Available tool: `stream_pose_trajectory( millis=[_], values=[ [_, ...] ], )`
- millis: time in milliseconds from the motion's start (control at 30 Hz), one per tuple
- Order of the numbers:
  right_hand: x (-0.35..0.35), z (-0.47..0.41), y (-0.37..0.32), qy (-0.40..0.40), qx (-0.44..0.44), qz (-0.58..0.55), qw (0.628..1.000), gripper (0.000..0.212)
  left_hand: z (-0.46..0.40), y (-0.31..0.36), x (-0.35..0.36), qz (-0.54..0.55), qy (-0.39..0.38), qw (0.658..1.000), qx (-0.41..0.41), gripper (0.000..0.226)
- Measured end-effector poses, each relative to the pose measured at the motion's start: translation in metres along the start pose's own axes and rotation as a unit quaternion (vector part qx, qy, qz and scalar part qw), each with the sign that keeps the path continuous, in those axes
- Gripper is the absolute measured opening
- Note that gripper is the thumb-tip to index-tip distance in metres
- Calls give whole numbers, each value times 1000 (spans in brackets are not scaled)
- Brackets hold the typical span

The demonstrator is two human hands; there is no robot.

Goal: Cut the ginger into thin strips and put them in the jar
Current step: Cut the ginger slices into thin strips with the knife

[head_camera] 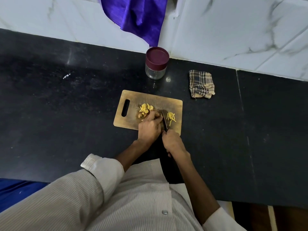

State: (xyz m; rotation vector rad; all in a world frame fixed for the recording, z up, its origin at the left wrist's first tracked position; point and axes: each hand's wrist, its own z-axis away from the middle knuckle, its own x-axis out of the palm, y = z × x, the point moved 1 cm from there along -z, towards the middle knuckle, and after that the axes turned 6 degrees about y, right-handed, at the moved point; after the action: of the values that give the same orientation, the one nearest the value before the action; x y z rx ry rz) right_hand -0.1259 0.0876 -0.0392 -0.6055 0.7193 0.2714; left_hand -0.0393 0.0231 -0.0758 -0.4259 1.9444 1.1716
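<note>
Crowding board's (133, 104) right edge (strips (171, 117) beside knife (164, 121)); hands (150, 129) near.

left hand (149, 126) fingers curled down, right hand (173, 142) gripping

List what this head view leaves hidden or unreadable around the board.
1. Ginger being cut: under the left hand in the head view.
2. Knife handle: wrapped inside the right hand grip.
3. Jar interior: lid on, glass too small to read.
4. Strips count: too small.
</note>
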Motion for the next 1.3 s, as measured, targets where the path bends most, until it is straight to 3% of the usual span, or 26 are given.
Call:
stream_pose_trajectory(
  millis=[300,567,933,1067,1300],
  values=[
    [6,19,13,17,-1,52,999,39,-1,6,-4,-24,12,999,26,13],
    [3,13,-1,69,-3,33,997,36,2,4,-3,-33,0,998,46,17],
    [-9,11,11,60,21,-63,996,37,3,0,-2,-19,5,999,29,17],
    [-12,12,15,46,20,-102,994,37,4,-1,-1,-8,-7,1000,4,27],
    [-4,22,12,-1,-5,-101,995,30,1,-6,-5,47,-33,998,-31,35]
  ],
)
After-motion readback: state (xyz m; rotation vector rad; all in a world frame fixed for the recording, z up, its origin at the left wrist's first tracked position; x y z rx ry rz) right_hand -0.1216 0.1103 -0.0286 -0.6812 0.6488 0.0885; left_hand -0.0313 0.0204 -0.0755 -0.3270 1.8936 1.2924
